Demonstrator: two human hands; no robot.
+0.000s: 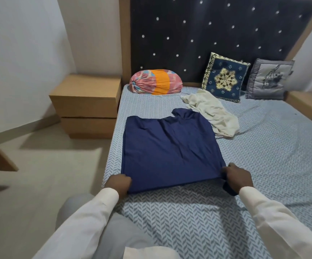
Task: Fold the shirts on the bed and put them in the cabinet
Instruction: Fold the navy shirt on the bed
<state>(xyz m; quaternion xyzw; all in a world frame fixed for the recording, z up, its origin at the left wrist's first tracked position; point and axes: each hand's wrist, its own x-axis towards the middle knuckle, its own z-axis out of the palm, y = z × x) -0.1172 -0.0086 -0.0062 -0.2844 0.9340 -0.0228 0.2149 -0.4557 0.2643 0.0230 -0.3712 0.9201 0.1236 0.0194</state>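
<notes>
You've got the navy blue shirt flat on the herringbone-sheet bed, nr its L edge; your left hand and right hand grip its near corners. Crumpled cream shirt lies behind-R, touching it. Along the studded padded headboard, L to R: pink-orange bolster, blue embroidered cushion, grey quilted cushion. Wooden nightstand stands L of the bed.

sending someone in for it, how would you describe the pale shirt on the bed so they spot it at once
On the bed, look toward the dark headboard. The cream shirt lies before the blue cushion, pale and crumpled, unlike the flat navy shirt beside it.
</notes>
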